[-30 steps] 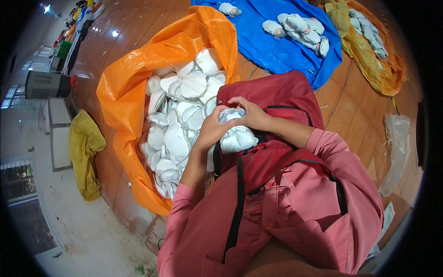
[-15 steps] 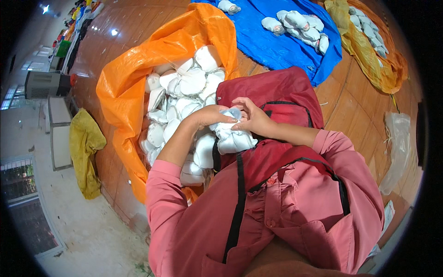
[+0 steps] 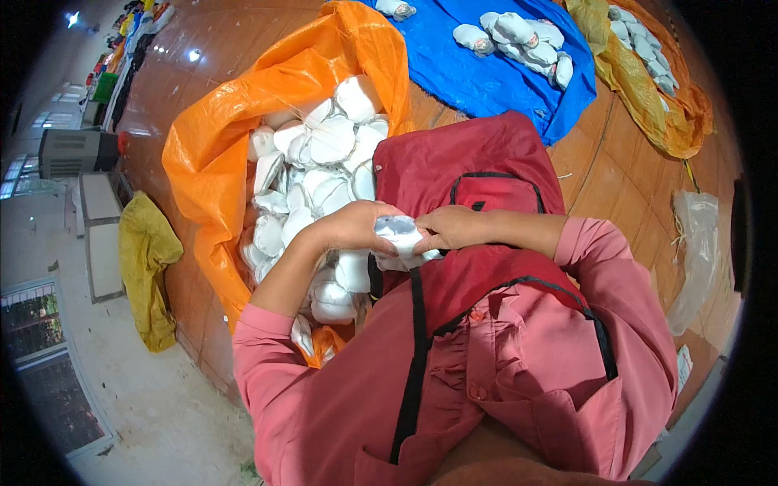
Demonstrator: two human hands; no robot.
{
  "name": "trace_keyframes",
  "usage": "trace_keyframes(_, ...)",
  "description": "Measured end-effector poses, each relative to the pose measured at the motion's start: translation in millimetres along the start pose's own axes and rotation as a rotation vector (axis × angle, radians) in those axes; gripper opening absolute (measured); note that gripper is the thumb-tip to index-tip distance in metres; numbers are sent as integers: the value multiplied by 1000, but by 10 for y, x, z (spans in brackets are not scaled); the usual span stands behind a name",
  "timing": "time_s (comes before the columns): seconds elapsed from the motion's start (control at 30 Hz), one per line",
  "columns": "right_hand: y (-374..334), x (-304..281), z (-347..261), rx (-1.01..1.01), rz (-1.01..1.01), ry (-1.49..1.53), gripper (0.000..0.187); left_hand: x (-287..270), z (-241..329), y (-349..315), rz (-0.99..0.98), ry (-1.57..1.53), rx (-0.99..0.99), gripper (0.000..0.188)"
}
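Observation:
A small white cloth bundle [image 3: 399,231] with a greyish, shiny top sits between my two hands, above the red fabric on my lap. My left hand [image 3: 350,228] grips its left side, thumb and fingers around it. On the other side my right hand [image 3: 450,227] pinches its edge; some of those fingers are hidden. Just beyond and left of my hands, an orange sack [image 3: 212,121] lies open, full of rounded white pads [image 3: 332,140]. A dark red bag-like cloth [image 3: 442,154] with black trim spreads in front of me.
Several white bundles [image 3: 519,31] lie on a blue sheet [image 3: 454,79] at the far side. An orange and yellow sack [image 3: 628,105] with more bundles is at far right. A yellow sack [image 3: 146,275] lies left, a clear plastic bag [image 3: 695,259] right, on the tiled floor.
The bundle now shows its greyish top more squarely and looks more compact. My right hand has lowered and turned, its fingers now pinching the bundle's right edge.

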State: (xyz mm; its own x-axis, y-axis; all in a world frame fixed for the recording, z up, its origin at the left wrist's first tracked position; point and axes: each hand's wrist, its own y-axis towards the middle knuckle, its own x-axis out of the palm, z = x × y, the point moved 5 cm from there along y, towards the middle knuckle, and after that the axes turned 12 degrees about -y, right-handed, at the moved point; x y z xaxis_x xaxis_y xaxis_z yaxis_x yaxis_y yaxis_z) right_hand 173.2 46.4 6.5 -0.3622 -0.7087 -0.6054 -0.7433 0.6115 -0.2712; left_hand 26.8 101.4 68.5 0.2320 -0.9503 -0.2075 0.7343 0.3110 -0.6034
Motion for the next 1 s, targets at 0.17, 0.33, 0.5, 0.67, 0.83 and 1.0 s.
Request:
trace_keyframes(0.17,101,97,-44,-86,-60,-20,48,186,-179,11,163,-41,-128,40)
trace_keyframes(0.33,126,249,107,-126,-191,283,36,333,-208,-38,415,-74,97,31)
trace_keyframes(0.5,178,348,237,-58,-261,614,32,368,-43,-142,713,141,382,19)
trace_keyframes(0.67,283,118,184,-30,-96,671,33,258,-473,-26,967,-258,291,22)
trace_keyframes(0.83,402,-201,180,-8,70,160,38,161,-837,206,1168,-620,274,21)
trace_keyframes(1.0,405,-205,107,38,211,-69,37,130,-1144,422,1256,-972,232,22)
